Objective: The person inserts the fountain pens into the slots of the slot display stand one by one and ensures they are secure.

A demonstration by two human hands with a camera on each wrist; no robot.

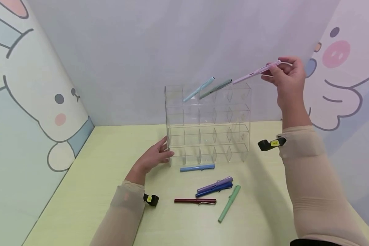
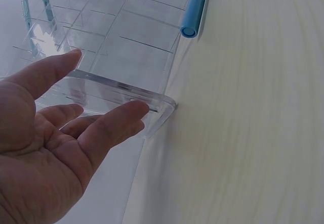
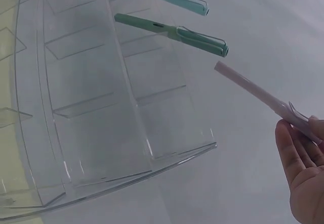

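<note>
My right hand (image 1: 290,77) pinches a pale pink pen (image 1: 255,72) by its clip end, above the right end of a clear acrylic rack (image 1: 207,118). In the right wrist view the pink pen (image 3: 248,85) slants with its free end toward the rack. A light blue pen (image 1: 199,89) and a dark green pen (image 1: 216,89) lean in the rack's top row, clip ends up. My left hand (image 1: 155,155) is at the rack's lower left side; the left wrist view has its fingers loosely extended along the side panel (image 2: 121,86).
Before the rack on the pale wood table (image 1: 117,143) lie a blue pen (image 1: 197,167), a purple pen (image 1: 213,184) against a dark blue pen (image 1: 214,189), a dark red pen (image 1: 190,201) and a light green pen (image 1: 229,204). Behind the rack rises a pale wall (image 1: 141,51).
</note>
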